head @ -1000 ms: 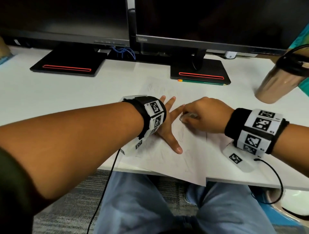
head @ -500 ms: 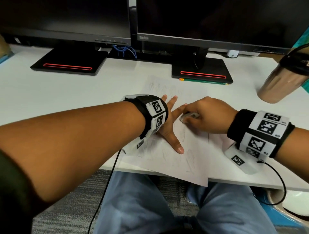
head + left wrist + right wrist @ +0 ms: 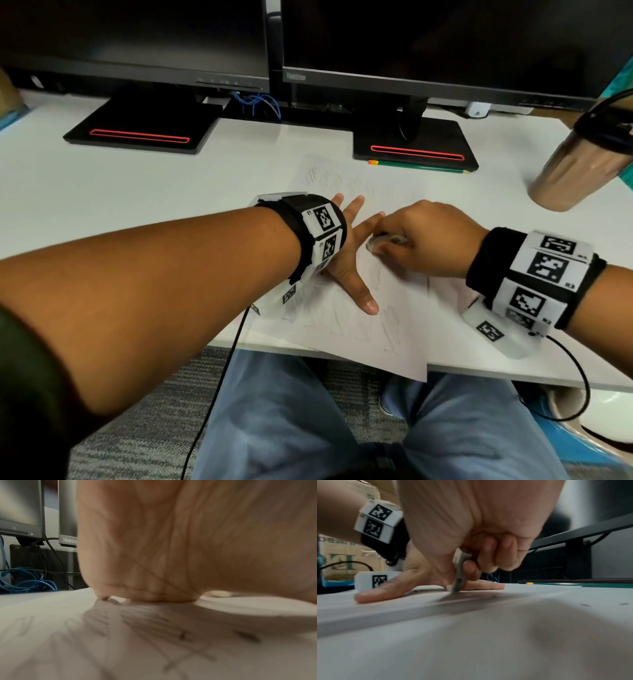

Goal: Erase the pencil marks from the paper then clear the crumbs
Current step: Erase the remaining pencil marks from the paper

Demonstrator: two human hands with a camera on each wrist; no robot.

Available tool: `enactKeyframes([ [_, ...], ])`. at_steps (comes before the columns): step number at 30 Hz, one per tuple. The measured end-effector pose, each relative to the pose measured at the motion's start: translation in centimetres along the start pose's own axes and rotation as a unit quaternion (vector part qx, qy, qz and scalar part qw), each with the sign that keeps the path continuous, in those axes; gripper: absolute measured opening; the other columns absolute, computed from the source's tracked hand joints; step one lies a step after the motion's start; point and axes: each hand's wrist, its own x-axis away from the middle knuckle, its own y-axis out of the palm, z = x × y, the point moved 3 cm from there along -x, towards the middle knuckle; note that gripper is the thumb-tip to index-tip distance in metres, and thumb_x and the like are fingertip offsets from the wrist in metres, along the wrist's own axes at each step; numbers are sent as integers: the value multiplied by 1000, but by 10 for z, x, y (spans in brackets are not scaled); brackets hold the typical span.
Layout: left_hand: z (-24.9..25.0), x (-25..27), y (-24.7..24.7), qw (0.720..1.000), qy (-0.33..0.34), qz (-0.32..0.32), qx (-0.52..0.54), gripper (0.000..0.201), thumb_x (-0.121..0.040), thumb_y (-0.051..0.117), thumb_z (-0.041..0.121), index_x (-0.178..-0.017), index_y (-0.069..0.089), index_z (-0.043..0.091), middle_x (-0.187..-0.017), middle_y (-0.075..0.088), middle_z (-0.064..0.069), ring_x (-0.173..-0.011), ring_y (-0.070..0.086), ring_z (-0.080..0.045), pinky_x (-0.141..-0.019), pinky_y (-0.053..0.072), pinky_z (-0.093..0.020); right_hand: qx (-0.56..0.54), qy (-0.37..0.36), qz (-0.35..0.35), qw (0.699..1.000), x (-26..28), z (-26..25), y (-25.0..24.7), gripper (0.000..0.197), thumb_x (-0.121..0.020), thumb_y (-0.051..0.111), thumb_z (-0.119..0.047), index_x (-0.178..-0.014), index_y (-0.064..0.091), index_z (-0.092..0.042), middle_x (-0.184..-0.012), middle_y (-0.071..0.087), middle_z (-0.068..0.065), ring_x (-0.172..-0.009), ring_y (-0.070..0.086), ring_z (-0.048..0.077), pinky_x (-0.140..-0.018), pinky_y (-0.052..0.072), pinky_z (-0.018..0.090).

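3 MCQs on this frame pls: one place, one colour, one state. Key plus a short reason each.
1. Where does the pencil lie?
A. along the front edge of the right monitor stand
B. on the paper
C. beside the left monitor stand

2. What colour is the stripe on each monitor stand?
A. blue
B. red
C. white

3. What is the left hand doing?
A. gripping the tumbler
B. hanging off the desk
C. pressing flat on the paper, fingers spread

Key: 1 A, the head view shows the green pencil against that stand's front edge. 2 B, both stripes glow red. 3 C, the left hand lies flat on the paper while the right hand holds the eraser against the sheet.
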Motion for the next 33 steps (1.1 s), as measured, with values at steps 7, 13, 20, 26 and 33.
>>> enactKeyframes([
  [7,-1,-1,0,1000,1,2,5,149,-46,63,93,-145,-35,40,-156,-40,-3,-146,-29,-37,-115,-3,-65,-14,-2,-26,1000,3,1,4,17,-89,58,-38,-98,70,-30,-83,71,-9,-73,62,12,-68,54,36],
  [13,0,-1,0,1000,-2,1,-2,149,-47,63,94,-145,-35,39,-157,-39,-4,-146,-29,-38,-115,-3,-65,-48,-28,-48,997,6,-5,10,15,-89,61,-37,-95,72,-30,-80,70,-13,-69,61,5,-65,51,30],
  [20,0,-2,0,1000,-3,2,2,149,-47,63,93,-145,-35,39,-156,-40,-4,-146,-29,-37,-115,-3,-65,5,-32,-36,999,6,-5,9,19,-89,55,-39,-95,70,-29,-83,70,-9,-72,62,13,-66,52,34],
  [26,-1,-1,0,1000,-3,7,3,150,-45,62,94,-146,-35,39,-157,-39,-4,-146,-28,-37,-116,-3,-64,29,12,-16,999,4,0,-1,20,-91,54,-39,-98,70,-29,-84,70,-7,-73,62,14,-68,54,35],
  [33,0,1,-2,1000,-8,2,0,149,-46,63,93,-146,-34,39,-157,-38,-4,-146,-28,-37,-115,-1,-66,-17,12,-34,999,6,-3,3,20,-89,55,-40,-95,70,-30,-79,69,-10,-72,62,11,-67,53,34],
])
